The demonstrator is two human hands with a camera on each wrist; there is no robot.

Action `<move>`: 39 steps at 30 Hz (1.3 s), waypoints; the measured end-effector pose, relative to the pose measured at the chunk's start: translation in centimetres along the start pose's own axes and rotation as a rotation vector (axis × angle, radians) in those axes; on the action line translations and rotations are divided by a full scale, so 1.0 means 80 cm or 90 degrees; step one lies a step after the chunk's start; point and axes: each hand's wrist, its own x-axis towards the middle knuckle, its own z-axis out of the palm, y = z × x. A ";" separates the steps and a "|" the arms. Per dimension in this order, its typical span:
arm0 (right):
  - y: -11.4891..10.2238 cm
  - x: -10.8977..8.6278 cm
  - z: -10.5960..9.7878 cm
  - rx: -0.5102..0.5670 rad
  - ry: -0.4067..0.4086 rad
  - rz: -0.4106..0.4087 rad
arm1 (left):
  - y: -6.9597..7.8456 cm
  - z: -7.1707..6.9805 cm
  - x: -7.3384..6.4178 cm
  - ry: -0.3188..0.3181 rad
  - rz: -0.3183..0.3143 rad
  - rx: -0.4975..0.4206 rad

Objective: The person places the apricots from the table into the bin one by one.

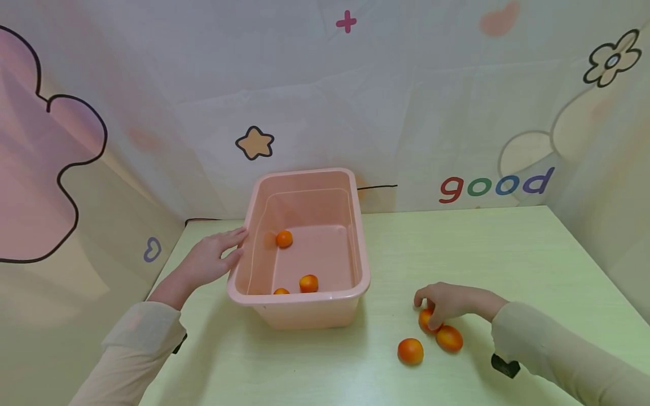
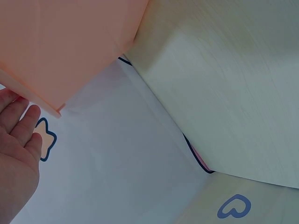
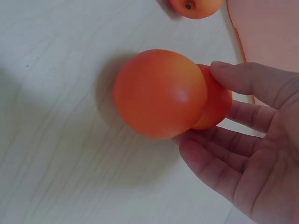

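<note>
My left hand [image 1: 210, 260] rests its extended fingers against the left rim of a pink plastic tub [image 1: 304, 311]; in the left wrist view the fingers [image 2: 21, 123] lie along the outside of that rim. On the table at the right, my right hand [image 1: 449, 301] grips a round orange-red fruit [image 3: 218, 100] between thumb and fingers. Right beside it, nearer the front, is a second fruit [image 1: 449, 339], which partly covers the gripped one in the right wrist view. A third fruit [image 1: 410, 351] sits a little to the left.
Inside the tub are a fruit [image 1: 284, 239] by the left wall, another fruit [image 1: 308, 283] near the front wall, and a third partly hidden by the front rim. The pale green table [image 1: 457, 242] meets a printed cloth backdrop [image 1: 304, 101] behind and at the sides.
</note>
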 end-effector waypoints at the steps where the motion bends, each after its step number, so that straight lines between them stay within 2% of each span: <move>1: -0.001 0.000 0.000 -0.005 0.003 -0.005 | 0.000 0.000 0.000 0.001 0.001 0.001; 9: -0.014 -0.002 -0.017 -0.031 0.032 -0.035 | -0.002 0.001 0.000 0.001 -0.003 0.001; 18: -0.033 -0.007 -0.045 -0.048 0.039 -0.063 | -0.003 0.001 -0.002 0.000 -0.008 0.001; 31: -0.081 -0.015 -0.105 -0.131 0.085 -0.114 | -0.002 0.000 0.000 -0.001 -0.008 -0.007; 39: -0.113 -0.017 -0.131 -0.145 0.103 -0.149 | -0.002 0.001 0.001 -0.003 -0.012 -0.013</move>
